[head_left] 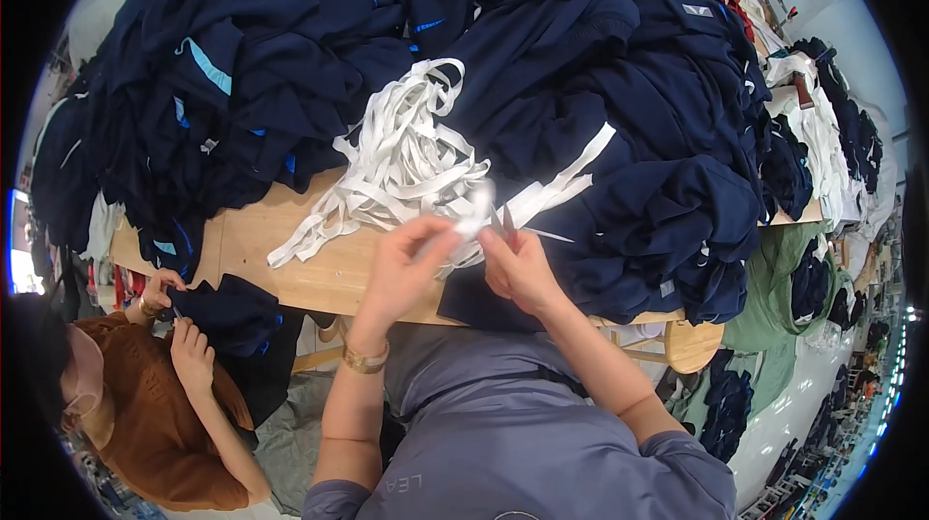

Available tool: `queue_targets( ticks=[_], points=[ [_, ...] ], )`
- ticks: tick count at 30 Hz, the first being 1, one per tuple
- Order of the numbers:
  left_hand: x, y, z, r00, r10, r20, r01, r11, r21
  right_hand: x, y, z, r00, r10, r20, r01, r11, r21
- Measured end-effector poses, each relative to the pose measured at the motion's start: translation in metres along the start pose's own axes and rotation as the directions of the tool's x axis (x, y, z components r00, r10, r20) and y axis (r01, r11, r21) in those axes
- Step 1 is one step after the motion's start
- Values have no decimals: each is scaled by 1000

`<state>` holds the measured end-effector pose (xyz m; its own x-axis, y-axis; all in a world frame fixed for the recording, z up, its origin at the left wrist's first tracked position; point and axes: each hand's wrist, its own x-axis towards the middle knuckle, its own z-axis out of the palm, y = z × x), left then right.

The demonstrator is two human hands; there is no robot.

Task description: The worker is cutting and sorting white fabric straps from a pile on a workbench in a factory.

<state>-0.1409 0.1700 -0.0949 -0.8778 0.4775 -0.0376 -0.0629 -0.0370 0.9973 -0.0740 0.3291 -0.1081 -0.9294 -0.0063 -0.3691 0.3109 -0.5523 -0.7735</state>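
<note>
My left hand (406, 264) pinches a white elastic band (472, 215), which is smeared by motion near the fingertips. In my right hand (523, 273) is a pair of scissors (550, 234), its pointed blades showing beyond the fingers. The two hands are close together over the table's near edge. Just beyond them lies a loose heap of white elastic band (411, 148). A few flat white strips (556, 189) rest on dark navy cloth beside the scissors. Whether the blades touch the band I cannot tell.
Big piles of navy garments (242, 56) and navy cloth (619, 85) cover much of the wooden table (261, 239). To my left a co-worker in a brown top (164, 414) handles navy cloth. Green fabric (789, 278) hangs at the right.
</note>
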Motion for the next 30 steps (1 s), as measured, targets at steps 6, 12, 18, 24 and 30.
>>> queue_targets(
  ticks=[6, 12, 18, 24, 30],
  points=[
    [10, -3, 7, 985, -119, 123, 112, 992, 66, 13, -21, -13, 930, -274, -245, 263, 962, -77],
    [11, -27, -3, 979, -182, 95, 157, 962, 224, 21, -32, -55, 792, -508, -339, 386, 846, -367],
    [6, -56, 0, 994, -101, 49, 73, 913, 402, 23, -11, -83, 798, -214, -563, 124, 973, -195],
    [2, -57, -4, 996, -75, 40, 48, 888, 458, 18, -14, -91, 728, -359, -583, 254, 932, -257],
    [0, -60, -7, 988, -151, 27, 127, 904, 409, 18, -35, -97, 823, -177, -539, -19, 941, -338]
  ],
)
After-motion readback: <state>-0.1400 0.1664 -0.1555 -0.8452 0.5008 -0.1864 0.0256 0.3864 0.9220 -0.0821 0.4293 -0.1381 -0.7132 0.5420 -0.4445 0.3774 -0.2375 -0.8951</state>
